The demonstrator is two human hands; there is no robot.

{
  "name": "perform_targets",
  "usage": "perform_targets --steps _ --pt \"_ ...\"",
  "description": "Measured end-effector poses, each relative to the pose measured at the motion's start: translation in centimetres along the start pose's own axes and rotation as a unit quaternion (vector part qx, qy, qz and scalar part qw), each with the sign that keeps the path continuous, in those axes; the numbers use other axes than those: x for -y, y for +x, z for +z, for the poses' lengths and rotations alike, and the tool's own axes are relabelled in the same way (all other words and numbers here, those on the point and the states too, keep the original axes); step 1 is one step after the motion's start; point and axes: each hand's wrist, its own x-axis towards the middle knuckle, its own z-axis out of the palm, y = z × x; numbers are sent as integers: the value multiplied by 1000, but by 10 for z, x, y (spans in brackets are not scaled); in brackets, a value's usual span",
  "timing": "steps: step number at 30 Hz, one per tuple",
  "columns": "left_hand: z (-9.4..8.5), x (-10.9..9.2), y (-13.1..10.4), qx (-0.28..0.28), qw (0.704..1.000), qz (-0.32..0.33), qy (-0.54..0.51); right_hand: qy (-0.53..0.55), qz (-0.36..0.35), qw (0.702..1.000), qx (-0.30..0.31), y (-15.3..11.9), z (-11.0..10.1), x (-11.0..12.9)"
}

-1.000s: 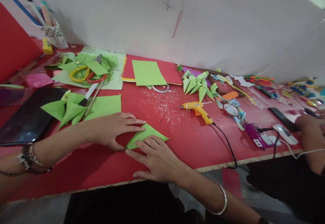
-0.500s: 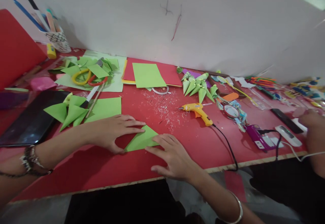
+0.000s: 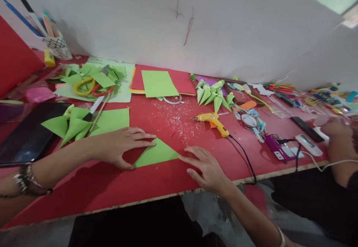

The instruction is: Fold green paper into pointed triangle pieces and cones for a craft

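Green paper triangle lying flat on a red table, near the front edge, as I view it remotely through the head camera. The left hand is spread along the triangle's left side, with fingertips at the upper corner and the thumb at the lower left corner. The right hand is loosely spread, pinching nothing; its index fingertip meets the right corner (whether it presses down, I cannot tell). A yellow glue gun lies beyond the right hand, and a group of green paper cones lies farther back. I judge the triangle to be light, thin and moderately stiff, apt to slide on the smooth surface and to crease if squeezed. I would steady it with flat fingertips near the upper corner and take hold along an edge, sparing the pointed tips.
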Motion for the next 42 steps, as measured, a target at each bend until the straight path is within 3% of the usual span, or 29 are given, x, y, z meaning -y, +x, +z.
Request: perform_targets --steps 7,10,13,17,21,25,29,33,37,42 --pt "0 2 1 5 1000 11 12 59 37 997 -40 15 1 4" --pt "0 2 1 12 1000 10 17 82 -18 996 11 31 2 7" --pt "-2 -1 1 25 999 0 28 38 -72 995 49 47 4 5" --pt "-5 -10 2 18 999 -8 33 -95 -150 984 33 58 9 0" --pt "-8 -28 8 -68 996 -32 54 -181 -202 963 -3 62 6 6" --pt "-12 -58 20 -197 968 -37 152 -88 -153 982 -67 70 -9 20" --pt "-16 -79 28 -294 903 -30 313 74 -92 988 -96 80 -29 33" --pt "-20 -83 28 -387 842 -2 376 160 -60 981 -92 85 -44 42" --pt "-22 -79 24 -407 818 8 406 212 -37 973 -83 84 -50 45" --pt "-20 -59 11 -372 836 -8 403 234 15 967 -100 79 -55 35"
